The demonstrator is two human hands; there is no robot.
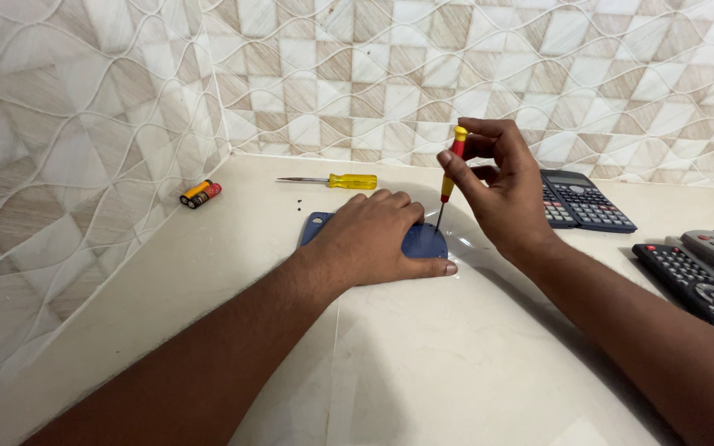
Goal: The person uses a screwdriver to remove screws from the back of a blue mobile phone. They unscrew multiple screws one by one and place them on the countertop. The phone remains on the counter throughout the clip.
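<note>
Left hand (pixel 373 235): lies flat, palm down, on a blue flat device (pixel 423 241), fingers pressed together and thumb stretched out along its near edge.
Right hand (pixel 502 186): raised above the device's right end, fingers pinching a small red-and-yellow screwdriver (pixel 451 177) near its top.
Small screwdriver: held nearly upright, its thin tip down on the blue device just right of the left fingers.
Blue device: on the pale surface (pixel 423 363), mostly hidden under the left hand.
Yellow-handled screwdriver (pixel 332 181): lying beyond the left fingers, apart from them.
2 batteries (pixel 200 194): side by side, well left of the left fingers, near the tiled wall.
Calculator (pixel 584 201): just right of the right hand.
Remote controls (pixel 700 277): farther right, beside the right forearm.
</note>
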